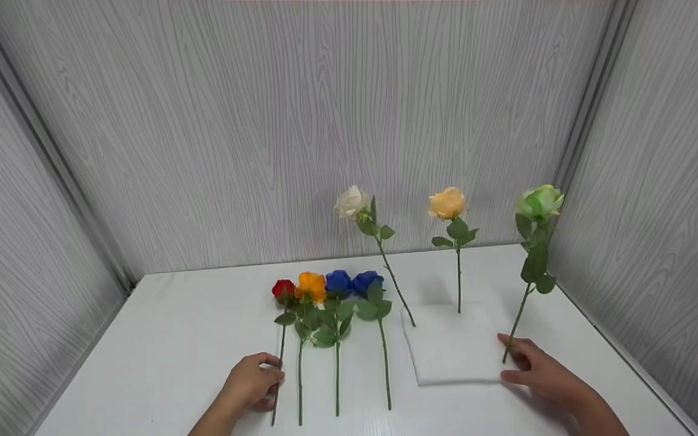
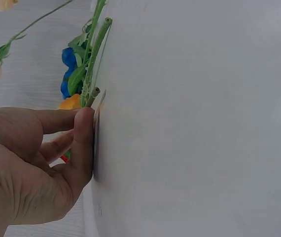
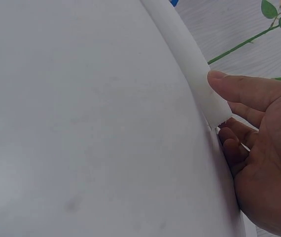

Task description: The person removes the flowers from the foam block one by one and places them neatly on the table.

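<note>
The left hand pinches the red rose by its stem, left of the white foam pad, while the right hand grips the pad's right edge. A firm pinch clear of the orange rose and a still pad should serve best.

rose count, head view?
7. Left-hand row, from left: red rose, orange rose, blue rose, second blue rose. Stuck in white rectangular slab, from left: white rose, peach rose, pale-green rose. None looks hidden.

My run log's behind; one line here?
left hand: holding red rose | right hand: gripping white block | standing: white rose, peach rose, green rose
</note>
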